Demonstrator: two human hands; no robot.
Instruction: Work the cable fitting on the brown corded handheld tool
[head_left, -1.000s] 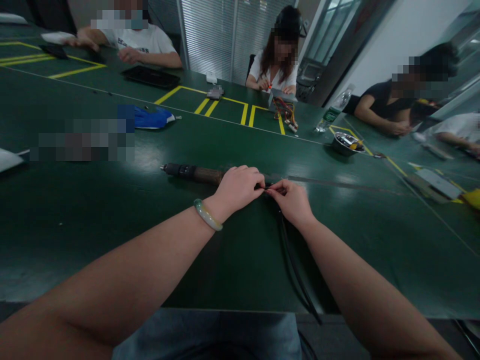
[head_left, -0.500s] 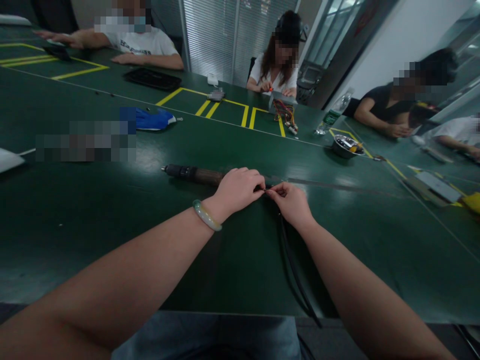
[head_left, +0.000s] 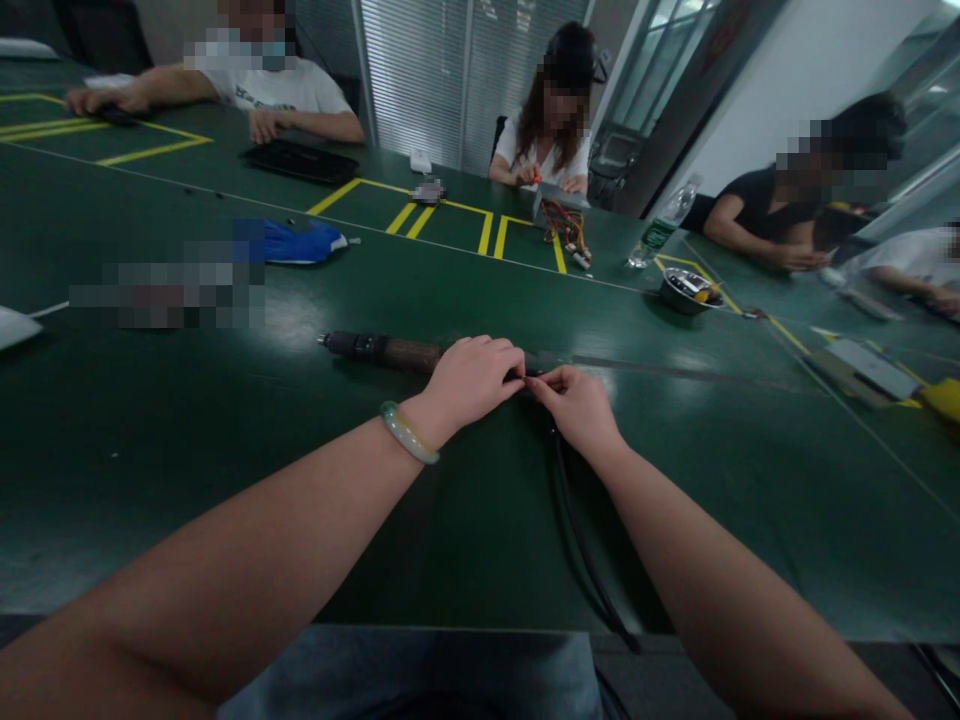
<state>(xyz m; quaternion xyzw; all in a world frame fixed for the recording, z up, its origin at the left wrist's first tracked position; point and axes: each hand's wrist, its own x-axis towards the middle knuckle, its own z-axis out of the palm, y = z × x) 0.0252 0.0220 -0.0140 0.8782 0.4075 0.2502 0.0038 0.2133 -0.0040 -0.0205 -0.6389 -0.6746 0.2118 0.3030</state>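
An electric screwdriver [head_left: 409, 354] lies on the green table with its bit end pointing left. It has a black front and a brownish grip. Wrapped over its rear half is my left hand [head_left: 480, 372], which hides that stretch of the body. Close beside the left fingertips, my right hand [head_left: 576, 402] pinches at the tool's tail end, thumb against fingers. Whatever is between those fingertips is too small to make out. From below the right hand a black cable [head_left: 574, 515] runs down over the table's near edge.
A blue glove [head_left: 300, 242] and a black tray [head_left: 301, 160] lie toward the far left. Farther right are a bundle of coloured wires [head_left: 566, 228], a plastic bottle [head_left: 664, 225] and a metal bowl [head_left: 688, 290]. Several people sit around the table [head_left: 225, 500].
My hands keep nearly the same hold on the screwdriver; the view shifts slightly. Across the table at the far left, a person's hands have moved, one now beside the black tray.
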